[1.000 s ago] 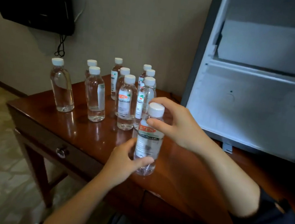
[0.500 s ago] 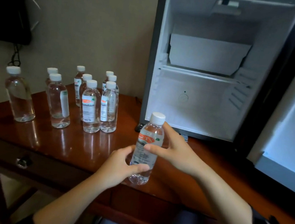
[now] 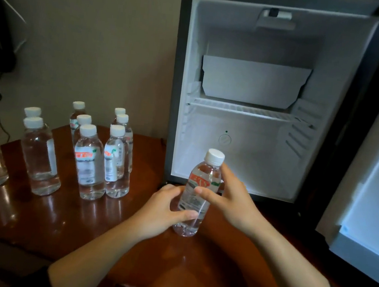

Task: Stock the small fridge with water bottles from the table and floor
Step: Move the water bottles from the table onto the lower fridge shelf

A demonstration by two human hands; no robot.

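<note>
1. The water bottle [image 3: 204,176] is clear, white-capped, orange-labelled and upright.
2. The left hand [image 3: 161,211] grips its lower body; the right hand [image 3: 231,201] pinches its middle.
3. It is just before the open fridge [image 3: 267,45].

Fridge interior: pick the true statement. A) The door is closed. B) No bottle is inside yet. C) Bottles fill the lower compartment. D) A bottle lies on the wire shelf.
B: the open fridge shows no bottle on its wire shelf or below it; the held bottle is out front, gripped by the left hand and right hand.
</note>
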